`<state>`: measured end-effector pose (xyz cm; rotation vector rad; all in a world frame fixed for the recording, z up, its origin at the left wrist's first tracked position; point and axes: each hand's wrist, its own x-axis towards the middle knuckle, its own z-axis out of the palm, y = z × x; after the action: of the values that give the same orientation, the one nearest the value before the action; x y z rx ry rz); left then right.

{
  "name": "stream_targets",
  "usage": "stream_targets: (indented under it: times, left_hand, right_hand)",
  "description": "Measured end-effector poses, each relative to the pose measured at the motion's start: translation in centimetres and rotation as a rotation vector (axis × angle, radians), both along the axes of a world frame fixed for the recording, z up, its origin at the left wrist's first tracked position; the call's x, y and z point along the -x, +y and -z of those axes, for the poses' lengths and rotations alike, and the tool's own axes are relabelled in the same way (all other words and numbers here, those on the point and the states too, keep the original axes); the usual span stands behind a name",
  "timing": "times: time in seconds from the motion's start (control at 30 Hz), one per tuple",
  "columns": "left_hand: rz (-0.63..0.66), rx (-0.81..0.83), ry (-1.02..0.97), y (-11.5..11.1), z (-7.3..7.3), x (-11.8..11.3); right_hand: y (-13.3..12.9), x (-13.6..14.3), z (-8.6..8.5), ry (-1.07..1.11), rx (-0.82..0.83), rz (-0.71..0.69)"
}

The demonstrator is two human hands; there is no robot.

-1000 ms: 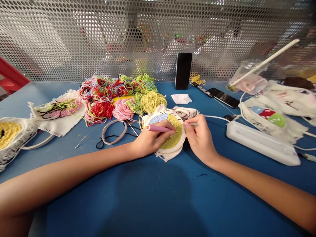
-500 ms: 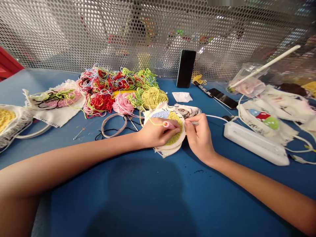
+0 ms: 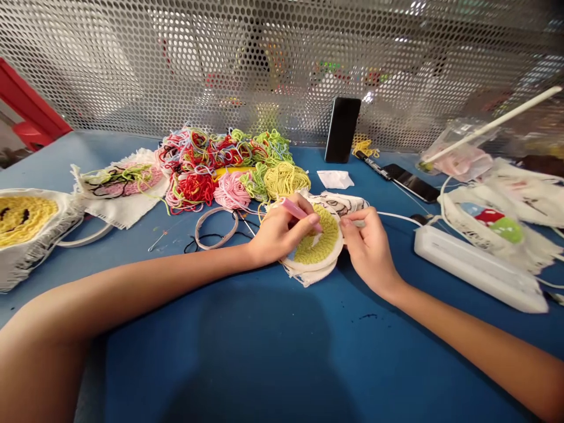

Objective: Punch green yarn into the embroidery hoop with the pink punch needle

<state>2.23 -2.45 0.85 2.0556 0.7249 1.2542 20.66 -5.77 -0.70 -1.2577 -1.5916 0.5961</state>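
Observation:
My left hand (image 3: 279,235) is closed round the pink handle of a punch needle (image 3: 296,210). The tool slants down to the right, its tip over the round embroidery (image 3: 324,249), which is worked in yellow-green loops with a small bare white patch near the middle. A bit of blue shows at the lower left, partly under my left hand. White cloth stretched in a hoop (image 3: 335,254) surrounds the loops, its loose edge hanging below. My right hand (image 3: 369,249) pinches the hoop's right rim between thumb and fingers.
A heap of mixed yarn (image 3: 224,150) lies behind, with a yellow ball (image 3: 286,179) in front. An empty hoop (image 3: 200,229) rests left of my hand. A phone (image 3: 342,130) stands upright against the mesh (image 3: 176,70). A white power strip (image 3: 480,267) sits at right.
The hoop has turned anticlockwise; its blue area moved from the top to the lower left. The punch needle's handle now leans up-left instead of towards me. The whole view has shifted slightly.

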Motion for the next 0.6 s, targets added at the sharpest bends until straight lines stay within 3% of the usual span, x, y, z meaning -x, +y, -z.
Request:
stream_targets:
  times: [0.13, 0.27, 0.5, 0.6]
  left_hand:
    - [0.097, -0.041, 0.124, 0.02, -0.02, -0.19]
    - [0.085, 0.057, 0.115, -0.07, -0.19, -0.33]
    - [0.055, 0.323, -0.244, 0.11, 0.27, -0.45]
    - [0.042, 0.378, -0.301, 0.34, 0.26, -0.49]
  right_hand:
    - [-0.34, 0.19, -0.48, -0.025, -0.034, -0.015]
    - [-0.43, 0.31, -0.86, -0.005, -0.018, -0.04]
    - [-0.17, 0.24, -0.86, 0.011, 0.038, -0.015]
    - [-0.02, 0.17, -0.75, 0.023, 0.046, -0.023]
